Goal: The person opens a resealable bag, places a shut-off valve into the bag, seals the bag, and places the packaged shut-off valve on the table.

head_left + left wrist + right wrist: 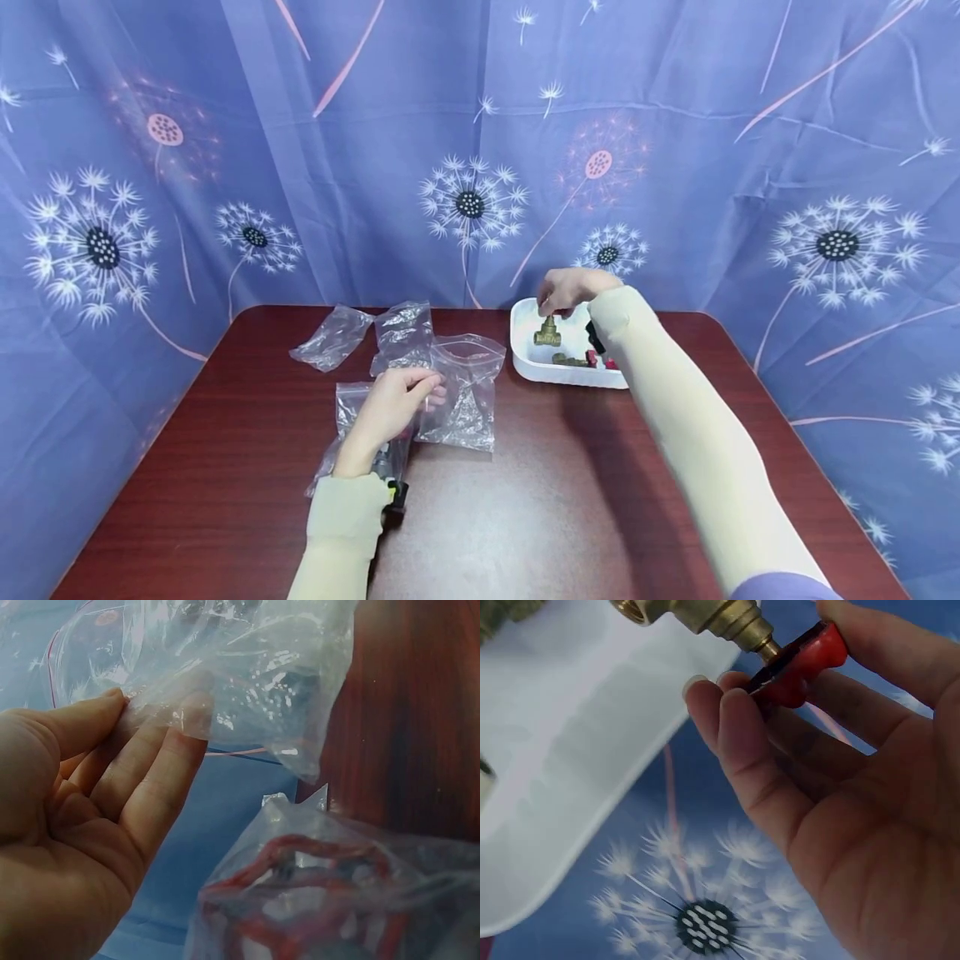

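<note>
My right hand (573, 289) grips a brass valve (548, 332) by its red handwheel (810, 671), with fingers and thumb on the wheel's rim. The valve hangs body-down over a white plastic tray (558, 375). Inside the tray lie another brass valve (570, 361) and some red parts (591, 358). My left hand (392, 406) pinches the edge of a clear zip bag (247, 690) between thumb and fingers. Below that hand, a second clear bag (300, 900) holds a part with a red handwheel; the left wrist partly hides it in the head view.
Two more crumpled clear bags (333, 337) lie at the table's back left. The dark red wooden table (487, 525) reaches back to a blue curtain (390, 125) with a dandelion print. My right forearm (705, 442) crosses above the table's right side.
</note>
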Action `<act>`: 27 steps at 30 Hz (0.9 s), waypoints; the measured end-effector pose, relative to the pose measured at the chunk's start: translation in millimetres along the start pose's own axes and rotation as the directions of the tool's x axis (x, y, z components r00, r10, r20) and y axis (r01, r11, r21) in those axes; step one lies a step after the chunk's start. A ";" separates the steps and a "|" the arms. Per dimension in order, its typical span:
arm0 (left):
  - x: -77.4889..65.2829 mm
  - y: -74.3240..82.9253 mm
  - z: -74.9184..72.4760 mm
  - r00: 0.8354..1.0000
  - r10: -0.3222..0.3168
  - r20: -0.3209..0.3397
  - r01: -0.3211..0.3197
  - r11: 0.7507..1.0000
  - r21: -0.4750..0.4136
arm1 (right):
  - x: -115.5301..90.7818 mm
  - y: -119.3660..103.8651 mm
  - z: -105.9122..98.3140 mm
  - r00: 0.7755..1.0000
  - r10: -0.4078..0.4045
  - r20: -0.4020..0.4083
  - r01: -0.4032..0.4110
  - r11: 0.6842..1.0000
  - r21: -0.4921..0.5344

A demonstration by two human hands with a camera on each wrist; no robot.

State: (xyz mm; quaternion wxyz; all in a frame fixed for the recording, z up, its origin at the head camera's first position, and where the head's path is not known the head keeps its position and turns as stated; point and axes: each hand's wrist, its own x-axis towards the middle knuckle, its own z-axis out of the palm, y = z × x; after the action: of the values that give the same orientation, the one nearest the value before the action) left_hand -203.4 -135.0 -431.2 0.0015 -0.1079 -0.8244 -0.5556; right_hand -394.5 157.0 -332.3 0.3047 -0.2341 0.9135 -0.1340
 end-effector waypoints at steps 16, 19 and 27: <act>3.3 0.7 8.3 1.000 -0.008 -0.019 0.007 1.000 -0.029 | -60.1 -51.0 -44.2 0.937 -0.220 -0.270 0.155 0.958 -0.243; 3.6 0.6 9.0 1.000 -0.012 -0.023 0.011 0.999 -0.030 | -70.1 -62.7 -45.8 0.921 -0.272 -0.279 0.195 0.942 -0.274; 3.5 3.0 10.8 0.999 -0.018 -0.030 0.017 1.000 -0.019 | -86.1 -89.8 -40.2 0.895 -0.348 -0.280 0.265 0.919 -0.293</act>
State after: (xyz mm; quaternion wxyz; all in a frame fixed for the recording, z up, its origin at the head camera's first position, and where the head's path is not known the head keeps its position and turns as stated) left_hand -205.0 -123.4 -432.2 0.0081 -0.0923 -0.8201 -0.5647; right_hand -327.7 128.2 -223.7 0.0923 -0.3867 0.9118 -0.1024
